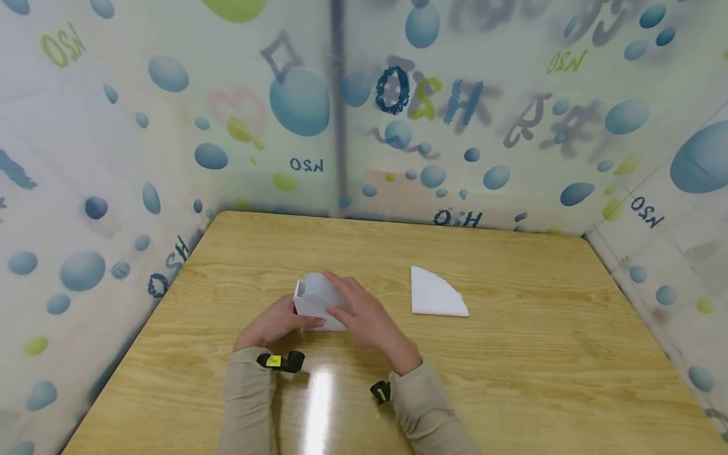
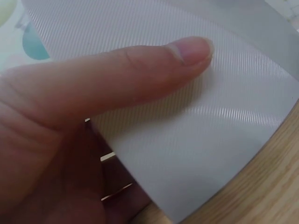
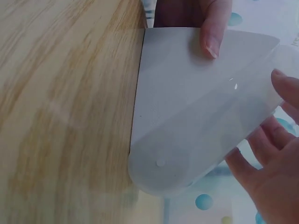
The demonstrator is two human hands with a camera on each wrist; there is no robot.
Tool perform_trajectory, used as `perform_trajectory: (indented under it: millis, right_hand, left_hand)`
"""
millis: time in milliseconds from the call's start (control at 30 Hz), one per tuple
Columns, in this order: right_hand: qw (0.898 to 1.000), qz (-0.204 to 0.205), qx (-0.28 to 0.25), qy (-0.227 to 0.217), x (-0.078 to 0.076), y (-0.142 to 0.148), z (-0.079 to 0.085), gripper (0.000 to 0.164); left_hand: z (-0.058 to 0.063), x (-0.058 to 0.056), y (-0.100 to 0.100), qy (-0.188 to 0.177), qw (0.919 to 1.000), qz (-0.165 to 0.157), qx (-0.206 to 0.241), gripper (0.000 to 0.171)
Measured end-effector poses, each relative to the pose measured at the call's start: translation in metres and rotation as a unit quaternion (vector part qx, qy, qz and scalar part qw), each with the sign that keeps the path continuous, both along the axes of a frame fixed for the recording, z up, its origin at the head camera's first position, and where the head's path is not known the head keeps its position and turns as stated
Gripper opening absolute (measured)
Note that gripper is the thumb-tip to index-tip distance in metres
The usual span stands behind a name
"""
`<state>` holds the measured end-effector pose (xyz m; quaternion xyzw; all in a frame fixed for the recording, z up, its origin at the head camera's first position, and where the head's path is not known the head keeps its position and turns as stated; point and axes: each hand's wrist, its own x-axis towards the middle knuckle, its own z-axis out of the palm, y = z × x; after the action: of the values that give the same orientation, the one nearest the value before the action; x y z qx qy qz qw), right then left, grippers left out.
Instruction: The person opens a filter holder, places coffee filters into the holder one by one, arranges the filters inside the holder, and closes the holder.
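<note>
A white fan-shaped case with a translucent cover is held between both hands over the near-middle of the table. My left hand grips its left side, thumb laid across a finely ribbed white face and fingers behind. From the other side my right hand holds the cover, its thumb and fingers at opposite edges in the right wrist view. The cover meets the case at a rounded corner with a small round dot. Whatever the case contains is hidden. Whether it touches the table I cannot tell.
To the right of the hands, a white quarter-circle piece, like folded filter paper, lies flat on the wooden table. Printed curtains with blue drops stand behind the table and along both sides.
</note>
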<state>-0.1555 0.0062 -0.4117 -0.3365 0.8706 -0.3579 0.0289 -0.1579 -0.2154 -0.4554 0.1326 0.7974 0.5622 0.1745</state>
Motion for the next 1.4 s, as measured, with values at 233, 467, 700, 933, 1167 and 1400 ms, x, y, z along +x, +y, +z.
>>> perform_trajectory:
  millis: [233, 467, 700, 933, 1167, 1400]
  right_hand:
    - [0.997, -0.017, -0.036, -0.059, -0.003, 0.007, -0.001, 0.055]
    - [0.987, -0.034, -0.095, -0.122, -0.004, 0.019, 0.004, 0.058]
    - [0.98, -0.041, -0.135, -0.141, -0.005, 0.034, 0.003, 0.057]
    - [0.968, -0.054, -0.17, -0.176, 0.006, 0.043, 0.024, 0.055]
    - [0.964, -0.078, -0.167, -0.19, 0.01, 0.051, 0.034, 0.056]
    - [0.965, -0.117, -0.164, -0.169, 0.002, 0.067, 0.01, 0.063]
  left_hand:
    - [-0.001, 0.0, -0.002, 0.002, 0.9999, 0.006, -0.008, 0.052]
    - [-0.002, 0.003, -0.001, -0.003, 0.9999, 0.01, -0.005, 0.05]
    - [0.004, 0.006, 0.001, -0.014, 0.9996, 0.024, -0.008, 0.048]
    - [0.0, 0.003, 0.001, -0.015, 0.9997, 0.019, -0.008, 0.052]
    - [0.0, 0.0, 0.001, -0.011, 0.9997, 0.019, -0.005, 0.051]
    - [-0.002, 0.002, 0.0, -0.015, 0.9994, 0.027, -0.017, 0.05]
